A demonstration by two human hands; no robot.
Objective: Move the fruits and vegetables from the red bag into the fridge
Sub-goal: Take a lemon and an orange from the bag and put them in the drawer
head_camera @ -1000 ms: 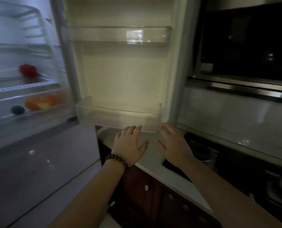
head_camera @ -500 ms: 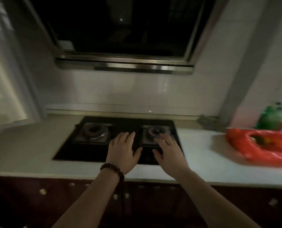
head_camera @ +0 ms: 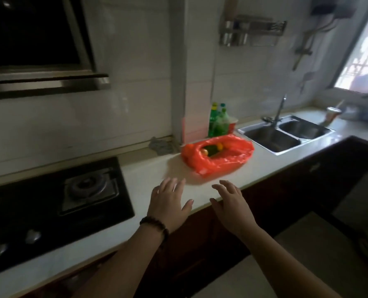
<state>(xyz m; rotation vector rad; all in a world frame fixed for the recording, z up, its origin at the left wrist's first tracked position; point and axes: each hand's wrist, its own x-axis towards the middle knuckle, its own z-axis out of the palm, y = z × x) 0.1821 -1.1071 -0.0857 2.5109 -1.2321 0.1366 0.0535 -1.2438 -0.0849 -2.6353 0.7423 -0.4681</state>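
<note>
The red plastic bag (head_camera: 221, 160) lies open on the white counter (head_camera: 148, 175), against the wall pillar. Inside it I see a dark green vegetable (head_camera: 211, 149) and two small yellow-orange fruits (head_camera: 219, 146), partly hidden by the bag's folds. My left hand (head_camera: 168, 203), with a bead bracelet on the wrist, hovers over the counter edge, fingers spread and empty. My right hand (head_camera: 232, 205) is beside it, also spread and empty. Both hands are a short way in front of the bag, not touching it. The fridge is out of view.
A black gas hob (head_camera: 56, 203) fills the counter to the left, under a range hood (head_camera: 43, 82). Green bottles (head_camera: 218, 121) stand behind the bag. A double steel sink (head_camera: 286, 134) with a tap lies to the right, a cup (head_camera: 332, 115) beyond it.
My view has swung right from the open fridge, past the hob, to the counter with the red bag. Both hands stay spread and empty and are now just in front of the bag.
</note>
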